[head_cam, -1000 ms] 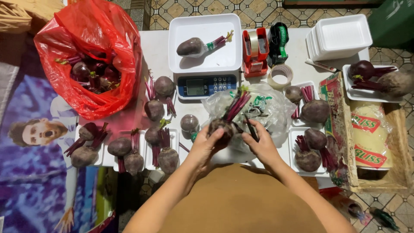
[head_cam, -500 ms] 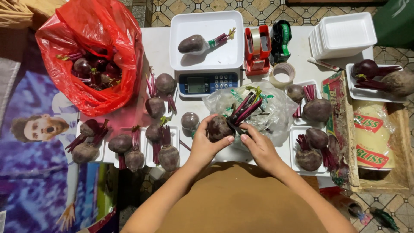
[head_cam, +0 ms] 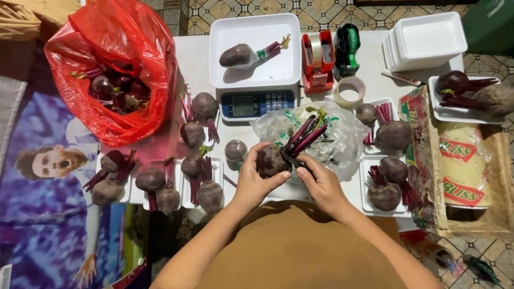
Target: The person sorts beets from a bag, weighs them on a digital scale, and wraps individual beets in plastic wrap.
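Observation:
My left hand [head_cam: 256, 181] grips a dark beetroot [head_cam: 271, 160] by its round body, just above the table's near edge. Its red stalks [head_cam: 304, 136] point up and to the right over a crumpled clear plastic bag [head_cam: 342, 134]. My right hand [head_cam: 320, 182] pinches something small and dark at the base of the stalks; what it is I cannot make out. Another beetroot [head_cam: 238, 54] lies on the white pan of a digital scale [head_cam: 256, 101] behind the bag.
A red plastic bag [head_cam: 115, 69] of beetroots sits at the far left. White foam trays [head_cam: 160, 184] with beetroots line the near edge, more trays [head_cam: 390, 179] at right. Tape dispensers [head_cam: 317, 53], a tape roll [head_cam: 348, 90], stacked empty trays [head_cam: 425, 40] and a wooden crate [head_cam: 471, 176] stand right.
Both hands have lifted the beetroot slightly up from the near edge, and its stalks now lean further right over the clear bag.

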